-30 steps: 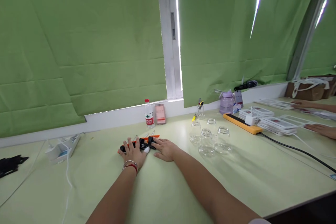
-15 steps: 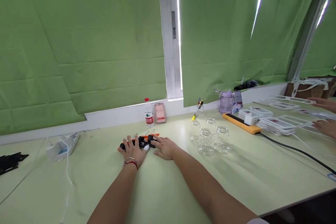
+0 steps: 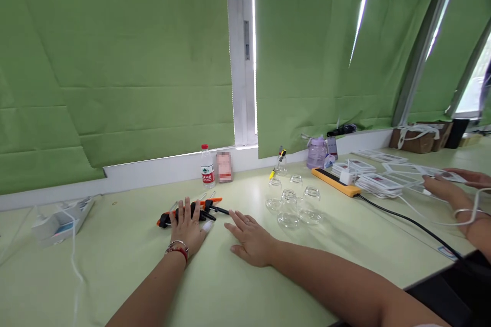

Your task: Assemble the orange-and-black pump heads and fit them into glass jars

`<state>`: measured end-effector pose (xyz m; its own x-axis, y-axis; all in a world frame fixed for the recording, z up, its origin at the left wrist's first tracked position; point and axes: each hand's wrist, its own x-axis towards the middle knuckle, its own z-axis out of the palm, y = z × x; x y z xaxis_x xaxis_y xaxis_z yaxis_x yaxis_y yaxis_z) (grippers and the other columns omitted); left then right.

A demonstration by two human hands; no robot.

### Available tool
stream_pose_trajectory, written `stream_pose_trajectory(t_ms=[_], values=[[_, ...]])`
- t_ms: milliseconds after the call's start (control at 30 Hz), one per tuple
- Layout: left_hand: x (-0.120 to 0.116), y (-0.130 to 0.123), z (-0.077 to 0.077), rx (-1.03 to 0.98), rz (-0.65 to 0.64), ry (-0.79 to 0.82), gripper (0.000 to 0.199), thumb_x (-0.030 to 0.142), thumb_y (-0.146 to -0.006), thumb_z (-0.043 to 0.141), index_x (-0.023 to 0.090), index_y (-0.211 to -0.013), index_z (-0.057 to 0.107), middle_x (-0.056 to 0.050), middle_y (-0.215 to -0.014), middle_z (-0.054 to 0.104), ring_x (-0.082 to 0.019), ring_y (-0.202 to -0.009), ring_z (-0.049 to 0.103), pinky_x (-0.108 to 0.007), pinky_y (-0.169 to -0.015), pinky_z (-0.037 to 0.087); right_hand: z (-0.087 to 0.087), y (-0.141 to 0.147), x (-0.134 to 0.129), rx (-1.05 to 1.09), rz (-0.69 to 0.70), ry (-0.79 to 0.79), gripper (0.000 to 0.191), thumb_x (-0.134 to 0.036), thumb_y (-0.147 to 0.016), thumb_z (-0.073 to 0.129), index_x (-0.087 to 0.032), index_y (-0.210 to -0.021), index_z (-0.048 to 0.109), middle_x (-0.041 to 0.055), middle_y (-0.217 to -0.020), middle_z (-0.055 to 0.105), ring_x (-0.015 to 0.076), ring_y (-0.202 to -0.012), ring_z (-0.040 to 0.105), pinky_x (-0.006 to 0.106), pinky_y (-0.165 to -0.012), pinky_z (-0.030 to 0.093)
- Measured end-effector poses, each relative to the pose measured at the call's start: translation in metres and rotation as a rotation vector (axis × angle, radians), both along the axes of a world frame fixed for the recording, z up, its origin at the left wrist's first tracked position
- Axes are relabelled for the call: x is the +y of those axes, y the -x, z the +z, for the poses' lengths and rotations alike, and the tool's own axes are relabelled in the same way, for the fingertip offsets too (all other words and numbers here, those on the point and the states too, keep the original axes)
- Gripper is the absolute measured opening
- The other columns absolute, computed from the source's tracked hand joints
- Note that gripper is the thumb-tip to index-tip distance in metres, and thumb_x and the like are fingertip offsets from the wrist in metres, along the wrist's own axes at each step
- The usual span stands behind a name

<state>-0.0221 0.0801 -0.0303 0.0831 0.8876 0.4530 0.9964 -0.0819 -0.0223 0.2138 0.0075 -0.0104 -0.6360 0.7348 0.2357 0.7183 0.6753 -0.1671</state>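
A small cluster of black-and-orange tools that look like clamps [image 3: 209, 205] lies on the pale green table, with thin metal rods showing behind. My left hand [image 3: 187, 227] rests on its left part, fingers spread over the black pieces and partly hiding them. One fingertip of this hand has a white covering. Just right of the cluster, my right hand [image 3: 251, 239] lies low over the table with fingers stretched and nothing in it. Its fingertips are close to the end of a black bar; whether they touch it I cannot tell.
Several clear glass jars [image 3: 288, 209] stand right of my hands. Behind are a water bottle [image 3: 207, 168] and a pink box [image 3: 224, 167]. Farther right lie a yellow power strip [image 3: 335, 182], white frames [image 3: 379, 184] and another person's hands [image 3: 445, 186]. A white power strip [image 3: 63, 222] sits left.
My right hand has drawn back from the tools toward me and to the right. My left hand stays on them. The view has turned slightly right, and the other person's hands have moved.
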Motion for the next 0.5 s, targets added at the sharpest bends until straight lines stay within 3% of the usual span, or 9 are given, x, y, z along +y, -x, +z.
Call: stream_pose_trajectory(t_ms=[100, 200, 300, 400, 500], values=[[-0.006, -0.002, -0.001, 0.020, -0.060, 0.020, 0.075, 0.057, -0.080, 0.040, 0.022, -0.143, 0.023, -0.008, -0.153, 0.008, -0.031, -0.139, -0.005, -0.053, -0.108, -0.006, -0.003, -0.016, -0.021, 0.024, -0.090, -0.116, 0.062, -0.035, -0.085, 0.042, -0.020, -0.142, 0.023, 0.0097, -0.153, 0.004, 0.0291, -0.139, 0.004, 0.048, -0.110, 0.011], [-0.010, -0.004, 0.000, 0.011, -0.073, 0.042, 0.075, 0.057, -0.080, 0.039, 0.022, -0.144, 0.021, -0.008, -0.153, 0.008, -0.031, -0.139, -0.004, -0.053, -0.108, -0.005, -0.003, -0.032, -0.027, 0.084, -0.188, -0.348, 0.063, -0.022, -0.080, 0.045, -0.022, -0.140, 0.025, 0.0088, -0.153, 0.005, 0.0305, -0.139, 0.002, 0.052, -0.109, 0.005], [-0.011, -0.006, 0.003, 0.007, -0.052, 0.033, 0.075, 0.055, -0.081, 0.040, 0.018, -0.144, 0.022, -0.011, -0.153, 0.006, -0.032, -0.139, -0.001, -0.053, -0.108, -0.004, 0.006, -0.047, -0.019, 0.302, -0.415, -0.562, 0.065, -0.022, -0.081, 0.044, -0.023, -0.141, 0.018, 0.0105, -0.152, 0.005, 0.0329, -0.139, 0.002, 0.056, -0.106, 0.009], [-0.009, -0.009, 0.007, 0.008, -0.035, 0.018, 0.071, 0.052, -0.082, 0.039, 0.017, -0.143, 0.025, -0.012, -0.153, 0.007, -0.034, -0.139, 0.003, -0.056, -0.107, -0.004, 0.015, -0.061, -0.007, 0.532, -0.666, -0.625, 0.071, -0.027, -0.081, 0.045, -0.022, -0.141, 0.008, 0.0138, -0.151, 0.005, 0.0343, -0.138, 0.006, 0.057, -0.103, 0.014], [-0.005, -0.014, 0.013, 0.046, -0.071, 0.005, 0.065, 0.046, -0.083, 0.041, 0.020, -0.142, 0.028, -0.010, -0.152, 0.012, -0.033, -0.138, 0.007, -0.055, -0.107, -0.006, 0.017, -0.072, 0.003, 0.682, -0.786, -0.582, 0.075, -0.031, -0.077, 0.049, -0.021, -0.139, 0.008, 0.0148, -0.149, 0.013, 0.0334, -0.136, 0.014, 0.055, -0.104, 0.018]])
